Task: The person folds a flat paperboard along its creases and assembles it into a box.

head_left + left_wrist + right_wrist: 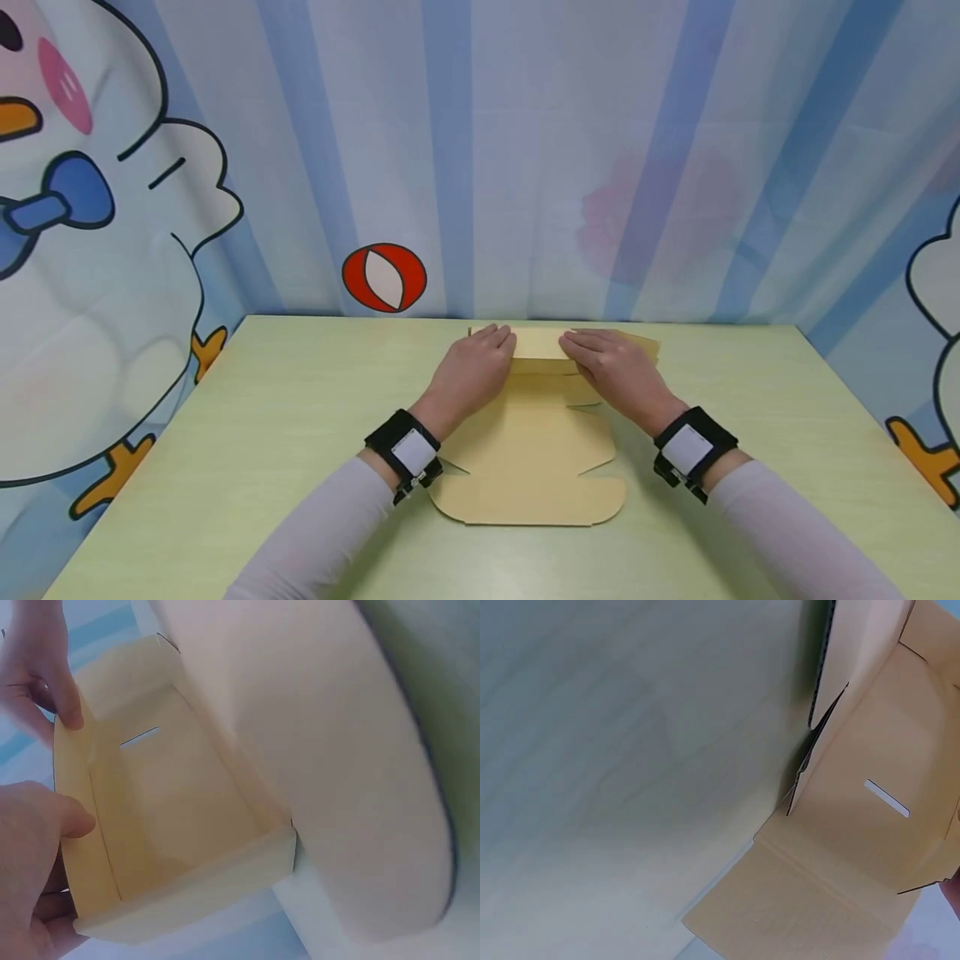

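A partly folded tan cardboard box (pixel 532 433) lies on the table, its wide lid panel spread flat toward me. At its far end, my left hand (pixel 474 367) and right hand (pixel 618 367) hold the raised far wall (pixel 540 343). In the left wrist view, both thumbs lie on that wall's inner face, with left fingers behind it. The side wall (pixel 195 877) by my left hand stands up. By my right hand, a side flap (pixel 802 915) spreads outward. A narrow slot (pixel 887 798) cuts through the bottom panel. The right wrist view shows little of the right hand.
The pale green table (pixel 315 400) reaches back to a blue-and-white striped curtain (pixel 510 167) with cartoon prints. The lid's rounded front flap (pixel 528 500) lies closest to me. Each wrist wears a black strap (pixel 405 454).
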A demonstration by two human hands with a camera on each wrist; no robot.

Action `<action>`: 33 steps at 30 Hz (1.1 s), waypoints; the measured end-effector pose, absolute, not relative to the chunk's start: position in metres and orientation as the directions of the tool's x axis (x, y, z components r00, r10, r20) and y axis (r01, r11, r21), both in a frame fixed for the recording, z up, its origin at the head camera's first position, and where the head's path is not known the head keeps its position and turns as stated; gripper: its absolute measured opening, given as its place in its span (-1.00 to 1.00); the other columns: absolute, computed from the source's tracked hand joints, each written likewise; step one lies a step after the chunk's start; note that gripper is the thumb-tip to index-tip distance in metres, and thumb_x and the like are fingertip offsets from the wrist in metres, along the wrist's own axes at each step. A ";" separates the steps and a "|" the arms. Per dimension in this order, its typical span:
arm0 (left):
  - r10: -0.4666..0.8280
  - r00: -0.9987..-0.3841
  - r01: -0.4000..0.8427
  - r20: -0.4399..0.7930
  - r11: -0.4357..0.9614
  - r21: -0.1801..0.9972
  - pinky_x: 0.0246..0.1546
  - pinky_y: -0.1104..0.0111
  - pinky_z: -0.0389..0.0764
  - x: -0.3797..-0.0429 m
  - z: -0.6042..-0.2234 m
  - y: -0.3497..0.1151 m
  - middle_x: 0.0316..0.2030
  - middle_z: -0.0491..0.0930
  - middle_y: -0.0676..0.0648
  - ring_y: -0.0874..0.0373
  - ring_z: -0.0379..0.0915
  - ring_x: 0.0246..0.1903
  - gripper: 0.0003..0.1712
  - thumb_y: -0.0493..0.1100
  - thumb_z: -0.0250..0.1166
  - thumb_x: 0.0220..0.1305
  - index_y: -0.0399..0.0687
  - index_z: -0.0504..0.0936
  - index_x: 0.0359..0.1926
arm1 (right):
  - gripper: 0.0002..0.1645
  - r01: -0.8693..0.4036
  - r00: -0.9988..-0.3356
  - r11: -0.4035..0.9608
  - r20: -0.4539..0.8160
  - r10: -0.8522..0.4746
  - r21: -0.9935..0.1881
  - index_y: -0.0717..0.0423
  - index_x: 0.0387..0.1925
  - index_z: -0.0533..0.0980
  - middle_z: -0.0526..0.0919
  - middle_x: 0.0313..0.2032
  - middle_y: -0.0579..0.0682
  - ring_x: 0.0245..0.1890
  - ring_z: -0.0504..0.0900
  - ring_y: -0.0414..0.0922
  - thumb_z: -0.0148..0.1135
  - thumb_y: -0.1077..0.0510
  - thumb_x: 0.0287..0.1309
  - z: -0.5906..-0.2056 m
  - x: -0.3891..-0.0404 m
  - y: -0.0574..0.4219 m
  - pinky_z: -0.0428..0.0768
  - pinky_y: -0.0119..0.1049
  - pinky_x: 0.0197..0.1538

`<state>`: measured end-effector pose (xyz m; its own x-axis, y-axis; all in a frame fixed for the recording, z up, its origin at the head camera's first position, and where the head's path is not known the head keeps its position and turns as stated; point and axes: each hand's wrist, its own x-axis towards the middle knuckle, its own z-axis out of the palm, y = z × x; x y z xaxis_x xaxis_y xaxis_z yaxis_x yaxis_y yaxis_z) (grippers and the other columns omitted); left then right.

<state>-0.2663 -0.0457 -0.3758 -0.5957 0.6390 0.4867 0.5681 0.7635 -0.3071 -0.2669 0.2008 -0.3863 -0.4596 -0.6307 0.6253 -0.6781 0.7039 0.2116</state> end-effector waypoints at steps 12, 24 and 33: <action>0.674 -0.567 0.611 0.473 0.730 -0.307 0.12 0.30 0.63 -0.267 -0.377 -0.025 0.20 0.60 -0.09 0.00 0.59 0.16 -0.61 -0.21 0.15 0.44 -0.12 0.54 0.24 | -0.45 -0.666 -0.488 0.723 0.627 -0.608 0.183 0.19 0.08 0.63 0.75 -0.03 0.12 -0.02 0.73 0.06 0.49 0.31 -0.04 -0.387 -0.264 0.205 0.69 -0.05 0.05; 0.657 -0.616 0.603 0.434 0.748 -0.275 0.03 0.28 0.68 -0.264 -0.377 -0.024 0.21 0.60 -0.07 0.00 0.58 0.17 -0.60 -0.30 0.15 0.42 -0.07 0.56 0.24 | -0.49 -0.680 -0.489 0.722 0.656 -0.575 0.125 0.19 0.05 0.65 0.75 -0.03 0.11 -0.02 0.73 0.05 0.49 0.30 -0.02 -0.389 -0.265 0.203 0.69 -0.08 0.04; 0.661 -0.602 0.611 0.449 0.743 -0.275 -0.02 0.28 0.70 -0.265 -0.380 -0.024 0.19 0.61 -0.06 0.00 0.59 0.16 -0.60 -0.30 0.17 0.40 -0.07 0.57 0.23 | -0.50 -0.571 -0.620 0.821 0.660 -0.425 -0.008 0.20 0.04 0.62 0.77 -0.11 0.13 -0.12 0.74 0.08 0.48 0.27 -0.01 -0.395 -0.257 0.208 0.72 -0.05 -0.06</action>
